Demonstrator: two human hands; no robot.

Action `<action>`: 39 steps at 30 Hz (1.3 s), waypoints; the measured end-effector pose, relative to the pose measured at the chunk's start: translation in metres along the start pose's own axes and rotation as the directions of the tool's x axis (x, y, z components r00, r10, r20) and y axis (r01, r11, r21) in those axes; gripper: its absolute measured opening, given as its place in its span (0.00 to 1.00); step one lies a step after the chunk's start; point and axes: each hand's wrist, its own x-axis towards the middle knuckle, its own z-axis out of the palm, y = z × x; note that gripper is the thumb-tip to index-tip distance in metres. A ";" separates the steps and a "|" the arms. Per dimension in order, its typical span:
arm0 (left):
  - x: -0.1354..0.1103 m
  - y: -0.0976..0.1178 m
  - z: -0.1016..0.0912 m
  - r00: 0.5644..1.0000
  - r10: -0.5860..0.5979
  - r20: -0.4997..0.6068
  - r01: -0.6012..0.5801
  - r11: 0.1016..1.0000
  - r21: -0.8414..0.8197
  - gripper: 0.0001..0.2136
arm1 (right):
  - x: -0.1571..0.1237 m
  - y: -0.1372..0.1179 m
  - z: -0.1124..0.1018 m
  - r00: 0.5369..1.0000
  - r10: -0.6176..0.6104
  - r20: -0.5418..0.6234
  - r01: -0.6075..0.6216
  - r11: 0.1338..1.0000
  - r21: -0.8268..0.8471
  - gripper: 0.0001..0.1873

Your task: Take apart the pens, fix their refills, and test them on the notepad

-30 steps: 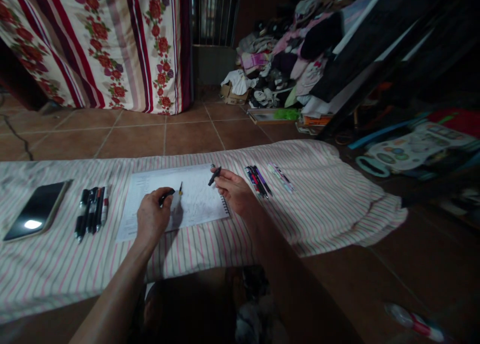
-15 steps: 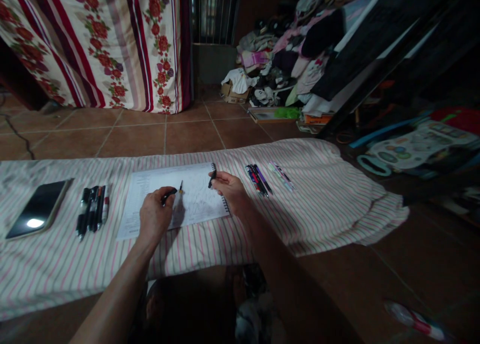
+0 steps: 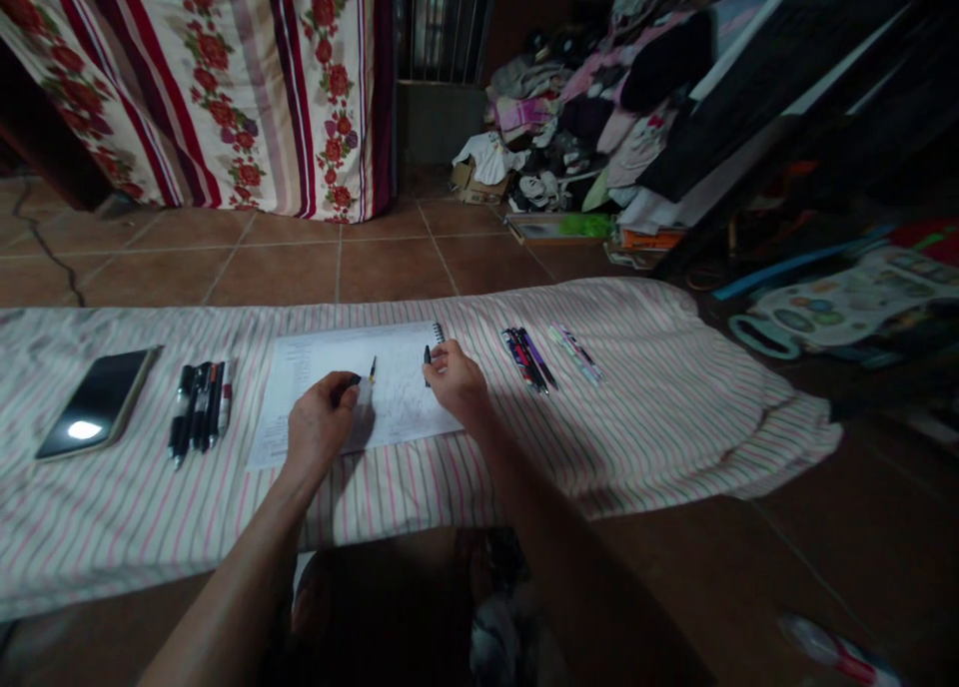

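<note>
My left hand (image 3: 324,415) is closed, pinching a small black pen part (image 3: 355,378) between thumb and fingertips, over the left half of a spiral notebook (image 3: 307,367). Just past those fingertips is a thin dark pen tip (image 3: 373,369) with a yellowish end; whether it touches the held part I cannot tell. My right hand (image 3: 459,379) grips another black pen part (image 3: 427,359), held nearly upright at the notebook's right side by the wire binding. The open page carries print and faint handwriting.
Left of the notebook lie several dark pens (image 3: 199,407) and a phone (image 3: 97,402). To its right are a bunch of pens (image 3: 528,359) and some pale pens (image 3: 576,352). A striped cloth (image 3: 659,407) covers the low table. Piled clothes (image 3: 584,108) stand behind.
My right hand has turned its black pen part more upright. The left hand has tilted slightly, and less of its part shows. The whole view has shifted a little.
</note>
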 end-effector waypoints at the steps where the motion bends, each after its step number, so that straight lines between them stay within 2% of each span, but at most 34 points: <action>1: 0.001 -0.002 0.000 1.000 -0.006 -0.001 0.006 1.000 -0.014 0.13 | 0.000 -0.001 0.001 1.000 -0.023 0.008 0.023 1.000 -0.014 0.09; 5: 0.003 -0.009 -0.001 1.000 -0.024 0.018 0.025 0.997 -0.077 0.13 | 0.000 -0.002 0.006 0.995 -0.094 0.024 0.096 0.992 -0.083 0.07; 11: 0.006 -0.019 -0.001 0.998 -0.039 0.051 0.047 0.988 -0.149 0.13 | 0.001 0.002 0.017 0.992 -0.120 0.033 0.124 0.977 -0.173 0.07; 15: 0.008 -0.024 -0.002 0.997 -0.048 0.055 0.057 0.980 -0.189 0.13 | 0.002 0.000 0.018 0.989 -0.130 0.074 0.139 0.980 -0.145 0.07; 21: 0.008 -0.029 -0.002 0.996 -0.071 0.046 0.080 0.968 -0.239 0.13 | 0.002 -0.008 0.015 0.992 -0.081 0.100 0.091 0.991 -0.100 0.10; 28: 0.008 -0.032 -0.003 0.998 -0.055 0.044 0.064 0.967 -0.248 0.13 | 0.008 -0.005 0.011 0.993 -0.051 0.109 0.059 0.996 -0.072 0.12; 31: 0.008 -0.032 -0.002 0.997 -0.058 0.049 0.068 0.970 -0.235 0.13 | 0.010 -0.005 0.009 0.996 -0.038 0.079 0.042 0.998 -0.044 0.12; 34: 0.008 -0.029 -0.001 0.997 -0.058 0.060 0.070 0.972 -0.222 0.13 | 0.007 -0.010 0.010 0.996 -0.076 0.052 0.077 0.997 -0.015 0.13; 39: 0.007 -0.025 0.002 0.994 -0.072 0.077 0.086 0.978 -0.192 0.12 | 0.000 -0.025 0.015 0.981 -0.151 0.119 0.158 0.986 -0.047 0.12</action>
